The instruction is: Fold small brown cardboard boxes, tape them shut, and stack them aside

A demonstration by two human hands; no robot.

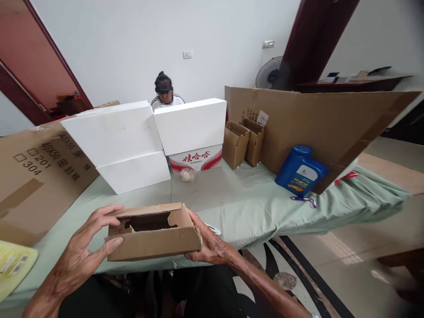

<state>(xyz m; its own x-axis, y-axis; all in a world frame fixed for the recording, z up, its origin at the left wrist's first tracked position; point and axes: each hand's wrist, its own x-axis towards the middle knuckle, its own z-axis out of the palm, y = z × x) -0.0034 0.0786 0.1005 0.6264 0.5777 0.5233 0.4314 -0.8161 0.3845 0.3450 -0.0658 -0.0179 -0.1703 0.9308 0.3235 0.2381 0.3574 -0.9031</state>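
A small brown cardboard box [155,245] is held between my two hands over the near edge of the table, its open side facing up and a dark hollow showing inside. My left hand [89,247] grips the left end, thumb on the near wall and fingers at the far edge. At the right end, my right hand [208,240] is wrapped around the corner, with its fingers partly hidden by the box. A white object [214,229], only partly visible, lies just behind my right hand.
White boxes [112,137] and a red-and-white carton [198,160] line the table's far side. Two cardboard boxes [236,148], a blue jug [300,172] and a purple razor-like item [303,199] stand or lie right. A yellow container [15,267] is at left. A person [165,95] sits behind.
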